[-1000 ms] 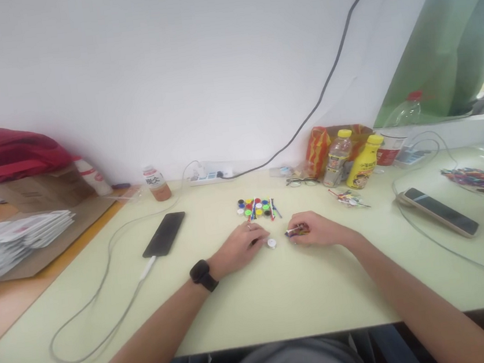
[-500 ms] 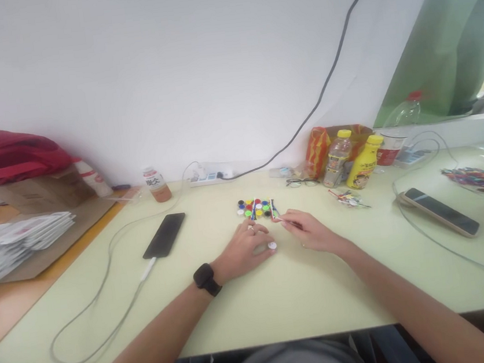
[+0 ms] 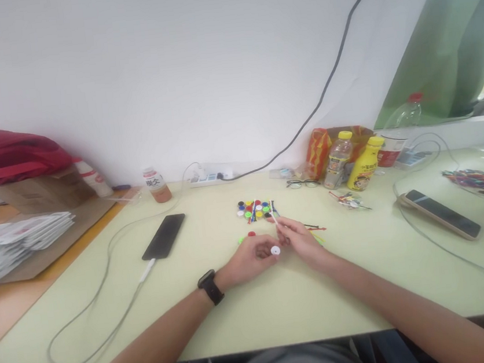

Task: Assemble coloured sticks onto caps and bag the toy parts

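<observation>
My left hand (image 3: 250, 257), with a black watch on its wrist, is closed on a small white disc (image 3: 275, 250) with a dark dot at its centre. Close beside it, my right hand (image 3: 297, 240) pinches a thin white stick (image 3: 275, 219) that points up and away. Beyond both hands lies a cluster of coloured discs (image 3: 259, 208), with thin coloured sticks (image 3: 253, 211) among them. A red disc (image 3: 251, 234) shows just behind my left hand. To the right of my right hand lie a few dark, red and yellow-green sticks (image 3: 316, 228).
A black phone (image 3: 164, 237) on a white cable lies left; another phone (image 3: 442, 213) rests right. Bottles (image 3: 365, 164), eyeglasses (image 3: 302, 184) and a power strip (image 3: 210, 176) stand or lie toward the wall. More thin sticks (image 3: 349, 199) lie right, with a coloured bundle (image 3: 482, 178) farther out.
My right hand has drawn back from the disc cluster toward my left hand, with the white stick now upright in it. My left hand has pulled slightly nearer, lifting the white disc.
</observation>
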`<state>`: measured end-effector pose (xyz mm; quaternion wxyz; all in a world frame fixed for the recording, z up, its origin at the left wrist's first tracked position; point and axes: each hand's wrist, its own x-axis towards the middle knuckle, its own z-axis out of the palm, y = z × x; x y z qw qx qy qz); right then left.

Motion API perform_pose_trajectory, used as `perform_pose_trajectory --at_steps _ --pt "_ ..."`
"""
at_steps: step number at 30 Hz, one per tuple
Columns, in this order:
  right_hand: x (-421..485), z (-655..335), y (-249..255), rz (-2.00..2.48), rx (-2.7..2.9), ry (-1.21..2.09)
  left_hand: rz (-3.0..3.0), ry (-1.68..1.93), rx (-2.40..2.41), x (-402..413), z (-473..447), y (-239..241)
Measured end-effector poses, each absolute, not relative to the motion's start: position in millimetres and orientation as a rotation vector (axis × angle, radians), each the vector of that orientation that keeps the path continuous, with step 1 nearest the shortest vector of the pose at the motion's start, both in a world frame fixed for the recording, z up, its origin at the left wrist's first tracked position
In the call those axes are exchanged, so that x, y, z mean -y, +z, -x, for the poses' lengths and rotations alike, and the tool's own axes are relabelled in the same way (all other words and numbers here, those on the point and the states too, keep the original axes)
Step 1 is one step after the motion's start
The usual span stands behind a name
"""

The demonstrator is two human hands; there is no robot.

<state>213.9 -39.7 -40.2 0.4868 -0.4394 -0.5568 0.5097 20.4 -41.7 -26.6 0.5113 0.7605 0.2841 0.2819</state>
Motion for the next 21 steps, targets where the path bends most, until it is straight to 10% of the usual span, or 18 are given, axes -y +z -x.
perform_pose_trajectory --at_steps 21 --pt "54 -226 -42 0.995 1.631 1.045 -1.618 0.815 -0.770 31 -16 -26"
